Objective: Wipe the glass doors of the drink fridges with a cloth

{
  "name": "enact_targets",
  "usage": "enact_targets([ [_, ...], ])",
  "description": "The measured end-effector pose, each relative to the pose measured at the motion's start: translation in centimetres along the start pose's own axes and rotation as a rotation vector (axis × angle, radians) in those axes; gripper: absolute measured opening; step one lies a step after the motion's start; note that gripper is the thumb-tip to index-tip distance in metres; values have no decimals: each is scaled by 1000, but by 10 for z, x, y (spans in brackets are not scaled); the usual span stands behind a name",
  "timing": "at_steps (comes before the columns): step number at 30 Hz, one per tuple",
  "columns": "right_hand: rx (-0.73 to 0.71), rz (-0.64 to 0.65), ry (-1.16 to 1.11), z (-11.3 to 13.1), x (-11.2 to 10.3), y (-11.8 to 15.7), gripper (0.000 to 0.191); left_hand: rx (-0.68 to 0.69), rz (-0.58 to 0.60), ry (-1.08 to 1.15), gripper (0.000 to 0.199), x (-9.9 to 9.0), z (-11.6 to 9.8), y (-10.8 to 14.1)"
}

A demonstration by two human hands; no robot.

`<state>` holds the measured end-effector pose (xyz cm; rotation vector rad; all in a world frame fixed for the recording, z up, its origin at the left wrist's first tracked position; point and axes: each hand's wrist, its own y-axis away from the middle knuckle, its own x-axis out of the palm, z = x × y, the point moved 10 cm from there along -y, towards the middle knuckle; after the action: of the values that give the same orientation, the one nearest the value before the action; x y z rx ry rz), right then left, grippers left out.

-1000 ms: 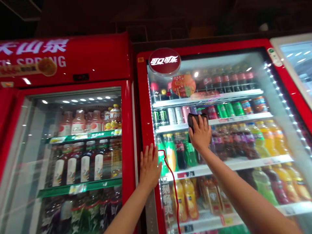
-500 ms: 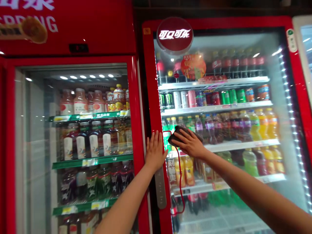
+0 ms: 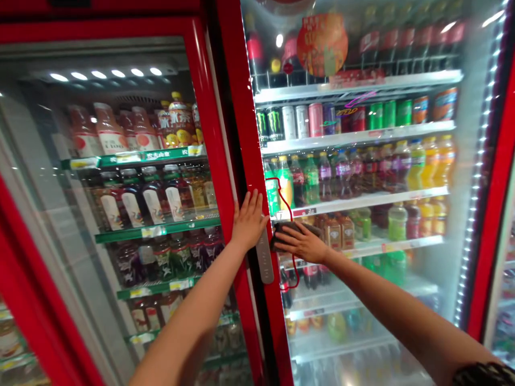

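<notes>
My left hand (image 3: pixel 248 221) lies flat with fingers stretched upward on the red door frame (image 3: pixel 237 107) of the right fridge, just above its grey handle (image 3: pixel 265 257). Against the glass door, my right hand (image 3: pixel 302 243) presses a dark cloth (image 3: pixel 309 229), fingers spread toward the left. Part of the cloth is hidden under the palm. A red outline (image 3: pixel 290 206) on the glass runs above and below the cloth.
Behind the glass stand shelves of cans (image 3: pixel 316 120) and bottles (image 3: pixel 341 169). An orange round sticker (image 3: pixel 322 44) is higher on the door. The left fridge (image 3: pixel 201 107) holds bottles on green-edged shelves (image 3: pixel 156 230).
The view has shifted lower and closer. My right hand has slid the cloth down the glass, from bottle-row height to below that shelf's edge. My left hand remains on the frame.
</notes>
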<state>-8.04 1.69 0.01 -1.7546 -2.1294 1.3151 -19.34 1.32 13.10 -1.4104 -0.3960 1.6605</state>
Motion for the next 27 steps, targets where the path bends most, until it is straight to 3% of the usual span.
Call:
enact_targets([
  [2, -149, 45, -48, 6, -3, 28, 52, -4, 25, 10, 67, 2, -1, 0],
  [3, -128, 53, -56, -5, -8, 32, 53, -8, 36, 18, 67, 3, -1, -1],
  [6, 248, 24, -18, -63, -20, 17, 60, -14, 53, 45, 66, 4, -3, -4],
  [8, 517, -23, 4, -80, -20, 5, 65, -14, 56, 51, 67, 4, -4, -5],
  [10, 627, -39, -10, -61, -7, 3, 67, -15, 62, 43, 67, 4, -5, -4],
  [12, 556, -3, -56, -18, 14, 10, 67, -18, 69, 25, 66, 3, -5, -4],
  [15, 212, 50, -146, 56, 37, 41, 62, -13, 80, -3, 64, 3, -6, -2],
  [17, -13, 30, -186, 81, 34, 65, 54, -4, 93, -18, 63, 3, -6, -1],
  [18, -87, 16, -198, 82, 30, 72, 52, 2, 102, -25, 63, 3, -6, 0],
  [21, -105, -11, -187, 47, 10, 62, 48, 41, 131, -42, 61, 1, -3, 2],
  [25, 257, -129, -71, -29, -24, 1, 53, 52, 106, -24, 60, -15, 9, 4],
  [27, 363, -237, -27, -38, -40, -28, 54, -10, 48, -1, 60, -28, 21, 5],
])
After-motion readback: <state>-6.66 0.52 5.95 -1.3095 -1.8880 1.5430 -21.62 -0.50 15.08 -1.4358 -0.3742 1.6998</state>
